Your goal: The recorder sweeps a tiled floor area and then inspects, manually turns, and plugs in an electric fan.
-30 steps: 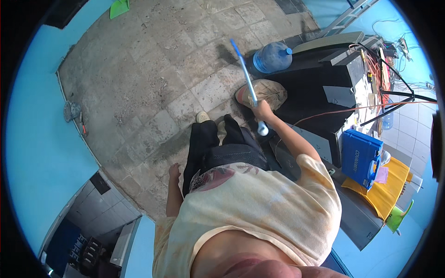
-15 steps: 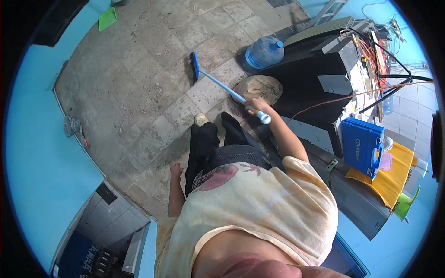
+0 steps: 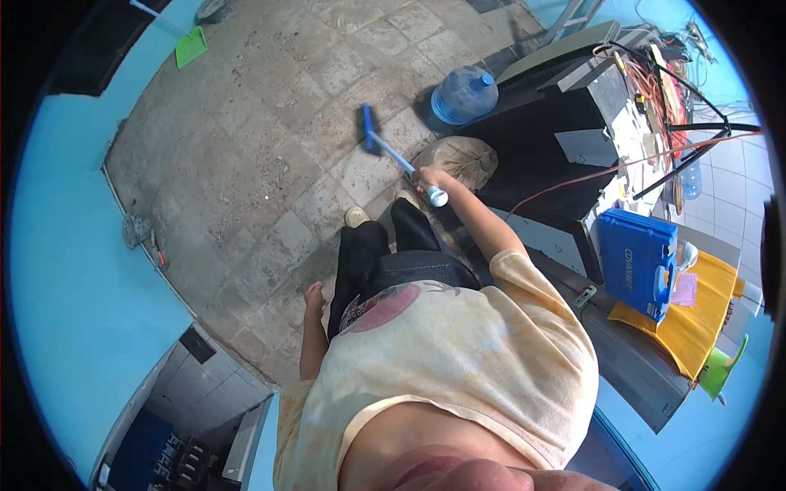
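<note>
My right hand (image 3: 428,177) is closed around the light-blue handle of a broom (image 3: 393,154), close to the handle's rounded white end. The broom's darker blue head (image 3: 368,124) is low over the dusty tiled floor, ahead of my feet. My left hand (image 3: 314,295) hangs at my left side, apart from everything, and nothing shows in it; its fingers look loosely apart, though small in view. Debris and dust (image 3: 266,168) lie scattered over the floor left of the broom. A green dustpan (image 3: 191,47) rests by the far left wall.
Right of the broom stand a large blue water bottle (image 3: 463,96) and a beige sack (image 3: 460,161), beside black cabinets (image 3: 524,155). Farther right are a blue tool case (image 3: 639,260) and a yellow cloth (image 3: 696,307). A grey bundle (image 3: 137,231) lies along the left wall.
The broom head has moved right and slightly nearer to me. My right hand has shifted left with the handle. My left hand stays at my side.
</note>
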